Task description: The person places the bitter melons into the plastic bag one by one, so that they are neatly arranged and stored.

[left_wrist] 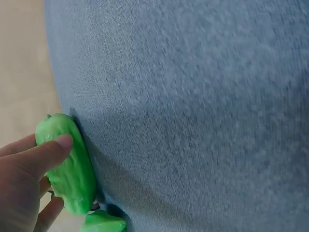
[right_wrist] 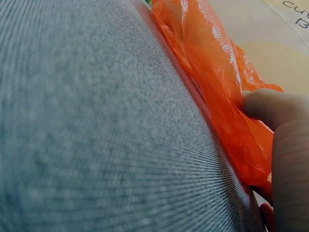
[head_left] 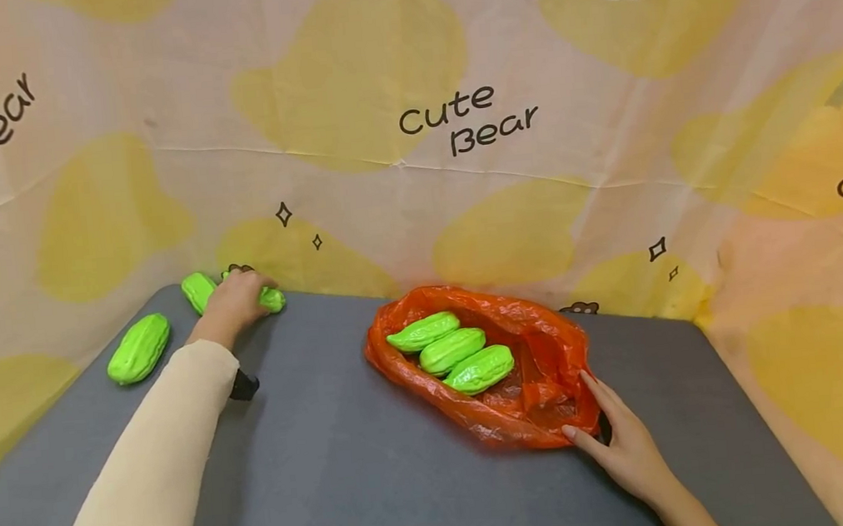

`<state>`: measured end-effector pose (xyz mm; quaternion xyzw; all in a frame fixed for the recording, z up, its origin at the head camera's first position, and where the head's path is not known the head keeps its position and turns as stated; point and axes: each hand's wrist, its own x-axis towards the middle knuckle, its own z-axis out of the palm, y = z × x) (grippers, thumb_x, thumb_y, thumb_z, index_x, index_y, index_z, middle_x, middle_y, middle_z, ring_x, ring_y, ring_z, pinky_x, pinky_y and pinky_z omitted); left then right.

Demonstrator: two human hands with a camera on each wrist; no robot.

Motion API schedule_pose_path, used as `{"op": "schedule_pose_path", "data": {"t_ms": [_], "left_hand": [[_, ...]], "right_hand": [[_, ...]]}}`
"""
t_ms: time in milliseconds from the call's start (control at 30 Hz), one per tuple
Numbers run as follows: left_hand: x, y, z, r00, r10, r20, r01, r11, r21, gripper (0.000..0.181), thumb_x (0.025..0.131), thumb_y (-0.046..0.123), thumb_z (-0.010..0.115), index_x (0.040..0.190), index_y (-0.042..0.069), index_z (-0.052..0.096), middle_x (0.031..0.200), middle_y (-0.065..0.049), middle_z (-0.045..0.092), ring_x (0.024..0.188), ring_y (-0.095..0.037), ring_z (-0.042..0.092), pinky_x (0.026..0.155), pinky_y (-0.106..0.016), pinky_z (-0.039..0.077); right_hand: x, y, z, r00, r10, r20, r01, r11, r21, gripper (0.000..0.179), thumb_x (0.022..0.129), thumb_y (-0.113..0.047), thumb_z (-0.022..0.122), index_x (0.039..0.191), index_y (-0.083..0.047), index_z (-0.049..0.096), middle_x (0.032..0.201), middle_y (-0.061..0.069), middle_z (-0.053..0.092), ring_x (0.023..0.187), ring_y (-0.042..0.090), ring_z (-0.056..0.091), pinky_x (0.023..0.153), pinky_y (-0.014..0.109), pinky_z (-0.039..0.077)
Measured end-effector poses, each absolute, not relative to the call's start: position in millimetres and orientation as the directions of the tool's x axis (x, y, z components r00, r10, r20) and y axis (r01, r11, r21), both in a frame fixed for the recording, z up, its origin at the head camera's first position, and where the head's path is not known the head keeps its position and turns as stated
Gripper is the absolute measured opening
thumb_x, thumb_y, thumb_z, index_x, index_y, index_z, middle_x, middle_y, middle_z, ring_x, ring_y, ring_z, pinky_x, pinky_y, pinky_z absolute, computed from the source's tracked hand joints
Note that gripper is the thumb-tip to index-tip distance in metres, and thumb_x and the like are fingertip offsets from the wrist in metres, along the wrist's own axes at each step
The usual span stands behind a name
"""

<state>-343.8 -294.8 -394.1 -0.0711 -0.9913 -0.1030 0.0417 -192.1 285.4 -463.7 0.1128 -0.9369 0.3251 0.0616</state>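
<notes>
At the table's far left edge, my left hand (head_left: 235, 300) grips a bright green, ribbed bitter melon (head_left: 273, 300). In the left wrist view the thumb lies across this melon's upper side, with fingers around its far side. A second bitter melon (head_left: 198, 291) lies just left of that hand, and a third (head_left: 139, 349) is closer to me. My right hand (head_left: 629, 449) holds the right rim of an opened orange plastic bag (head_left: 553, 343), its thumb against the plastic in the right wrist view. Three bitter melons (head_left: 453, 351) lie side by side inside the bag.
A grey cloth-covered table (head_left: 319, 472) carries everything. Behind it and along both sides hangs a pale curtain (head_left: 354, 185) with yellow patches and "Cute Bear" lettering, close against the table's back edge. The bag stands near that edge.
</notes>
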Motion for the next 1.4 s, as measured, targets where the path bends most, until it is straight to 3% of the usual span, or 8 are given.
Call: {"op": "schedule_pose_path", "data": {"t_ms": [200, 500, 733, 1067, 1400], "left_hand": [[-342, -293, -393, -0.984, 0.138, 0.117, 0.159, 0.966, 0.202, 0.041, 0.083, 0.013, 0.080, 0.121, 0.002, 0.071, 0.122, -0.025, 0.069, 0.113, -0.049, 0.060, 0.093, -0.063, 0.048], [-335, -279, -391, -0.981, 0.156, 0.112, 0.182, 0.941, 0.286, 0.043, 0.084, 0.018, 0.081, 0.122, 0.002, 0.072, 0.123, -0.024, 0.070, 0.117, -0.048, 0.062, 0.099, -0.063, 0.047], [-327, -270, -396, -0.983, 0.122, 0.138, 0.157, 0.945, 0.288, 0.048, 0.080, 0.031, 0.085, 0.121, 0.008, 0.074, 0.124, -0.021, 0.071, 0.111, -0.047, 0.064, 0.091, -0.061, 0.049], [-321, -254, -399, -0.994, 0.098, 0.054, 0.110, 0.929, 0.354, 0.045, 0.089, 0.037, 0.074, 0.126, 0.010, 0.071, 0.132, -0.020, 0.067, 0.121, -0.046, 0.061, 0.095, -0.065, 0.048], [-300, -236, -406, -0.995, 0.065, 0.072, 0.087, 0.926, 0.366, 0.047, 0.090, 0.039, 0.074, 0.128, 0.012, 0.071, 0.128, -0.020, 0.065, 0.115, -0.041, 0.061, 0.089, -0.062, 0.049]], "right_hand": [[-192, 284, -463, -0.964, -0.177, 0.200, -0.263, 0.757, -0.598, 0.085, 0.090, -0.039, 0.075, 0.160, -0.015, 0.032, 0.159, 0.028, 0.036, 0.143, 0.051, 0.038, 0.105, 0.074, 0.035], [-192, 286, -465, -0.964, -0.178, 0.195, -0.261, 0.761, -0.594, 0.086, 0.091, -0.039, 0.075, 0.160, -0.015, 0.031, 0.159, 0.027, 0.035, 0.143, 0.052, 0.037, 0.105, 0.074, 0.035], [-192, 285, -465, -0.966, -0.181, 0.186, -0.257, 0.762, -0.595, 0.086, 0.091, -0.040, 0.074, 0.160, -0.014, 0.030, 0.159, 0.028, 0.035, 0.143, 0.052, 0.037, 0.105, 0.075, 0.034], [-193, 286, -461, -0.967, -0.182, 0.176, -0.252, 0.761, -0.598, 0.087, 0.091, -0.040, 0.074, 0.161, -0.015, 0.028, 0.160, 0.028, 0.032, 0.143, 0.053, 0.036, 0.105, 0.076, 0.033], [-191, 284, -462, -0.961, -0.192, 0.199, -0.275, 0.751, -0.601, 0.087, 0.091, -0.039, 0.075, 0.160, -0.012, 0.030, 0.159, 0.028, 0.034, 0.143, 0.052, 0.037, 0.105, 0.075, 0.034]]}}
